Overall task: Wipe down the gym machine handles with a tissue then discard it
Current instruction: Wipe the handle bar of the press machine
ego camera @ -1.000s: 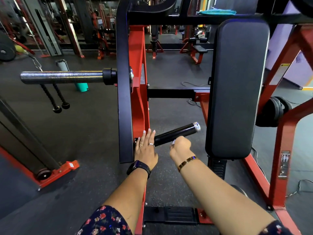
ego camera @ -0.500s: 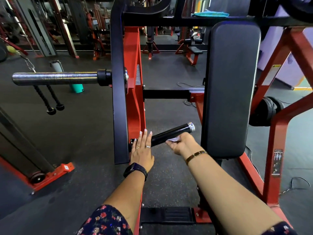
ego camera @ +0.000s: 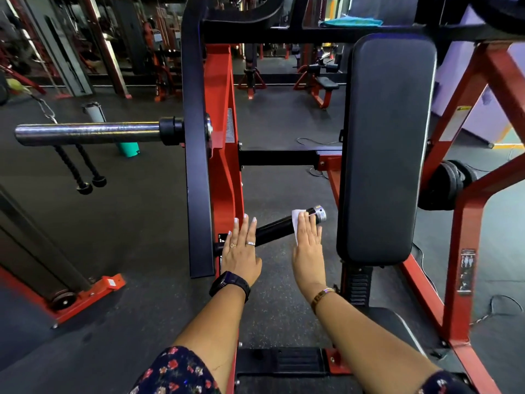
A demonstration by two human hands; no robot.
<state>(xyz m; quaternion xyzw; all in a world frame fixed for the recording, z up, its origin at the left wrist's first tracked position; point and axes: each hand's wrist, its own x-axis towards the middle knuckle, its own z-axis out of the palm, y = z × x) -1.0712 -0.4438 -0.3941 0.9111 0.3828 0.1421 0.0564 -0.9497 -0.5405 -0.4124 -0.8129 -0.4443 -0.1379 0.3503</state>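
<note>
A black handle (ego camera: 274,229) with a silver end cap juts to the right from the red and black machine frame (ego camera: 224,172). My right hand (ego camera: 308,245) lies flat on top of the handle near its silver end, fingers straight, pressing a white tissue (ego camera: 297,223) against it. The tissue shows at the left of my fingers and hangs a little below the handle. My left hand (ego camera: 241,248) rests with straight fingers on the handle's base, where it joins the frame.
A tall black back pad (ego camera: 386,149) stands just right of the handle. A chrome weight bar (ego camera: 88,133) sticks out to the left at mid height. Red frame legs (ego camera: 466,228) rise at the right. A teal cloth (ego camera: 350,22) lies on the top bar.
My right hand rose from under the handle's middle to its top and slid toward the silver end, fingers now flat over the tissue. The left hand stayed at the base.
</note>
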